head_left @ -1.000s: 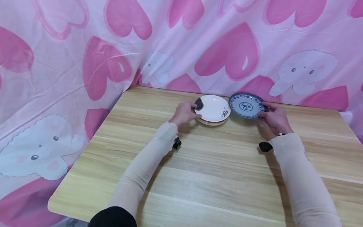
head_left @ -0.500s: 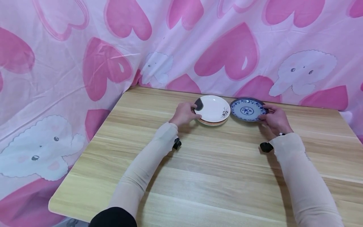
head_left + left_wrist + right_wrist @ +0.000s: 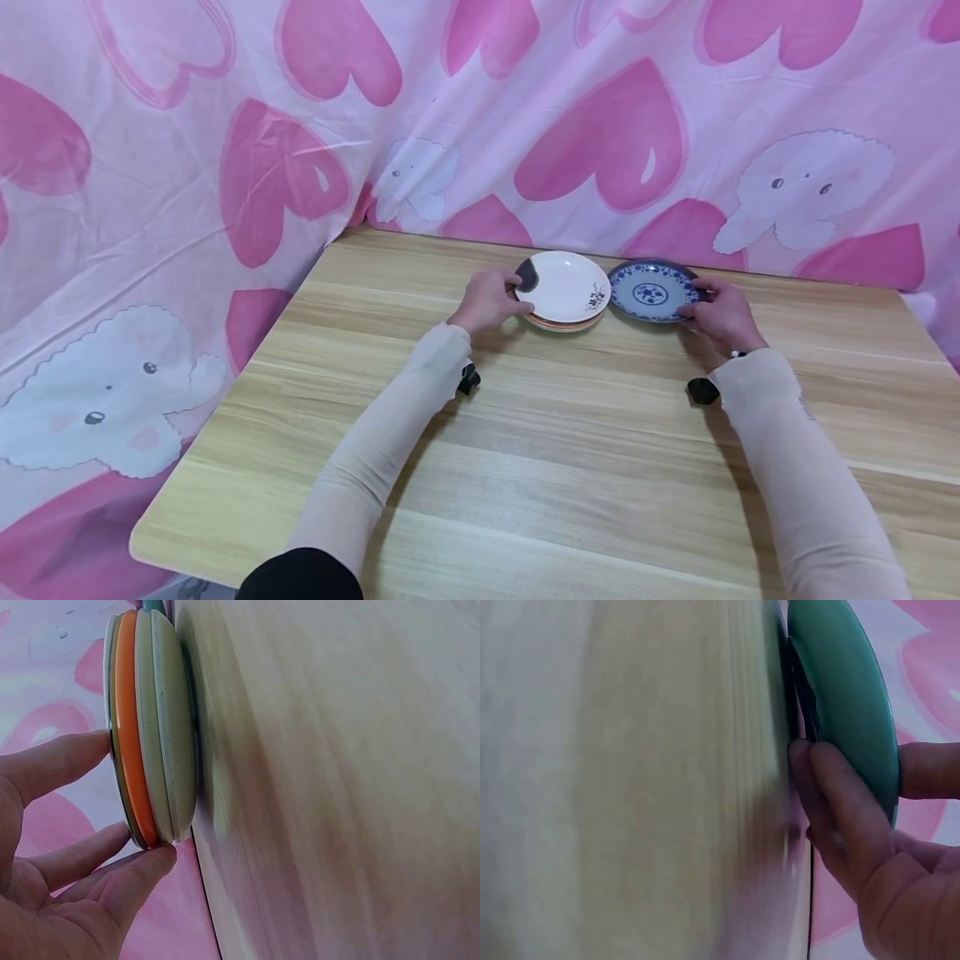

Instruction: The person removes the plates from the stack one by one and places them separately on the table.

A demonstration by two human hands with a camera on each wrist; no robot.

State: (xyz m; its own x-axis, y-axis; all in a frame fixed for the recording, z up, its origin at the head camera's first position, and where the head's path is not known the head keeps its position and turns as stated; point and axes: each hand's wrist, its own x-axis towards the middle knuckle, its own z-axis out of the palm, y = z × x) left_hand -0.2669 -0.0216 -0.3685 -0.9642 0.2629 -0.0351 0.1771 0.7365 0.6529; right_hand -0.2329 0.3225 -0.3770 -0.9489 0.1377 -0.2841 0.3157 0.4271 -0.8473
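Note:
Near the back edge, a stack of small plates (image 3: pixel 566 326) is topped by a white plate (image 3: pixel 562 287) with a dark patch and a flower print. My left hand (image 3: pixel 483 302) holds the stack's left side, thumb and fingers at the rims. An orange plate (image 3: pixel 129 727) shows among paler ones in the left wrist view. Right beside the stack is a blue-and-white patterned plate (image 3: pixel 650 292), its right rim pinched in my right hand (image 3: pixel 723 317). Its green underside (image 3: pixel 855 705) tilts over the wood in the right wrist view, with fingers (image 3: pixel 851 795) beneath it.
The wooden table (image 3: pixel 540 467) stretches in front of the plates. A pink heart-print cloth (image 3: pixel 600 133) hangs close behind it and along the left side. Black straps with small devices (image 3: pixel 702 391) sit at both wrists.
My right hand has lowered the blue-and-white plate slightly towards the table, beside the stack. The left hand and the stack have stayed in place.

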